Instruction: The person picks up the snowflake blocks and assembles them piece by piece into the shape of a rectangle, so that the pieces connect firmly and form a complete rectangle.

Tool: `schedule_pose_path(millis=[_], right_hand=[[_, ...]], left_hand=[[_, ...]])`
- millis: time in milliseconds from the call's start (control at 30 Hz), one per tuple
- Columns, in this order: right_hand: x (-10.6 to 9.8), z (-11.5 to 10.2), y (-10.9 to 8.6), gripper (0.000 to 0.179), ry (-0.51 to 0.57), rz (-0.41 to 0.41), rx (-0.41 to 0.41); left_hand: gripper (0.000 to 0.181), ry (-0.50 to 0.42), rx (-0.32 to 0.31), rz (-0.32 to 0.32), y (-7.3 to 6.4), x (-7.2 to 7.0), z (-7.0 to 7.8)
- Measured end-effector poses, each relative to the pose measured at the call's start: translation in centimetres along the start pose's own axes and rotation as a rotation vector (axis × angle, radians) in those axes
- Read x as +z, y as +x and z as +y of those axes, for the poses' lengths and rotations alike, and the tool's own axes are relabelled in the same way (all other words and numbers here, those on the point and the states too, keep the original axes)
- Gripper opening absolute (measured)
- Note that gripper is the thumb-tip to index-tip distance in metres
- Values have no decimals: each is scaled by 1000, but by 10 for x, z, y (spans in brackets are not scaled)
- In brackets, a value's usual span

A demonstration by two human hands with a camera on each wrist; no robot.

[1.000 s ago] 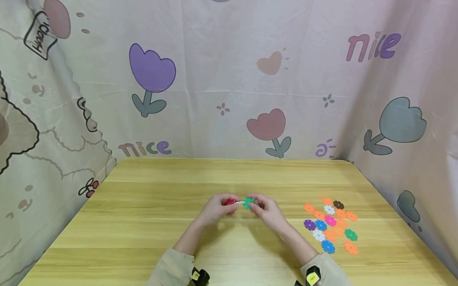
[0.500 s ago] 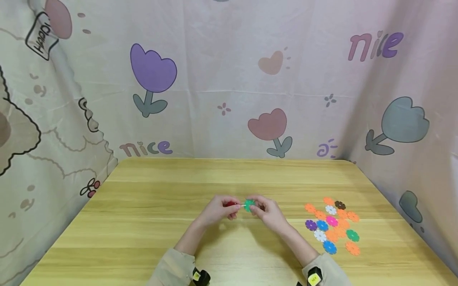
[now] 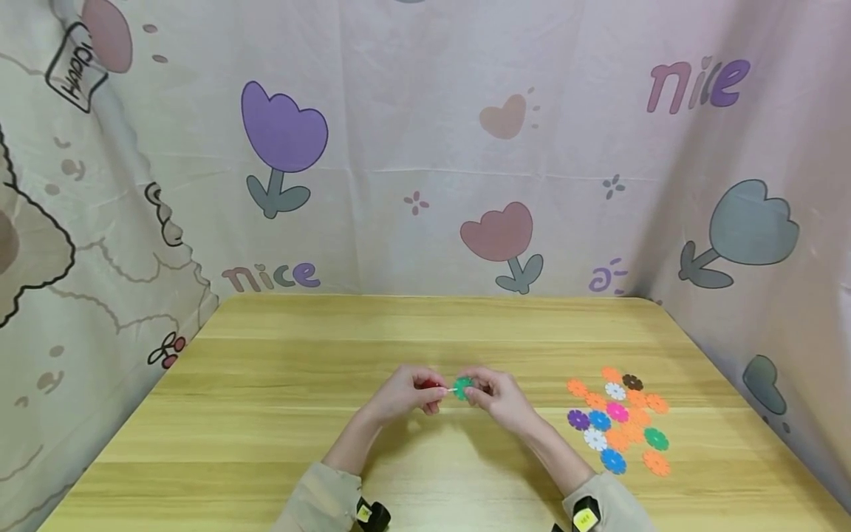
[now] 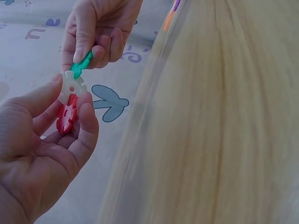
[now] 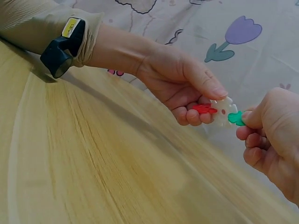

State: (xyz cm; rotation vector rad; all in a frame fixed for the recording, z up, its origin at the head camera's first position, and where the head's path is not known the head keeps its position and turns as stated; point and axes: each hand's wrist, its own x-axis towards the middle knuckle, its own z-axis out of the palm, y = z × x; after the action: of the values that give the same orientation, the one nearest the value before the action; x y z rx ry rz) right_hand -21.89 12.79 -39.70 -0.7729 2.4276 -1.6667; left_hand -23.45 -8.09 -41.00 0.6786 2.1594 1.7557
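Observation:
Over the middle of the table, both hands meet at a short chain of notched plastic snowflake discs. My left hand (image 3: 402,393) pinches the white disc (image 4: 68,82) between thumb and fingers. A red disc (image 4: 68,115) sits in the white one's edge, lying against the curled fingers of that hand. From the other side, my right hand (image 3: 501,399) pinches a green disc (image 3: 461,388) by thumb and forefinger. In the right wrist view, the green disc (image 5: 236,118) meets the rim of the white disc, standing at an angle to it.
At the right of the wooden table (image 3: 279,443) lies a loose spread of flat discs, among them an orange disc (image 3: 656,463), a blue disc (image 3: 613,461), a purple disc (image 3: 578,420) and a brown disc (image 3: 632,382). A printed curtain (image 3: 399,133) hangs behind the table.
Both hands have sunk slightly toward the near side with the discs between them. The white disc shows more edge-on, and the red one is more covered by the left fingers.

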Motion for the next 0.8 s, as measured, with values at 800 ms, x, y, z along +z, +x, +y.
schedule_pose_path(millis=[800], right_hand=[[0,13,5,27,98,-2,85]], left_hand=[[17,2,-36,36,-9,4,29]])
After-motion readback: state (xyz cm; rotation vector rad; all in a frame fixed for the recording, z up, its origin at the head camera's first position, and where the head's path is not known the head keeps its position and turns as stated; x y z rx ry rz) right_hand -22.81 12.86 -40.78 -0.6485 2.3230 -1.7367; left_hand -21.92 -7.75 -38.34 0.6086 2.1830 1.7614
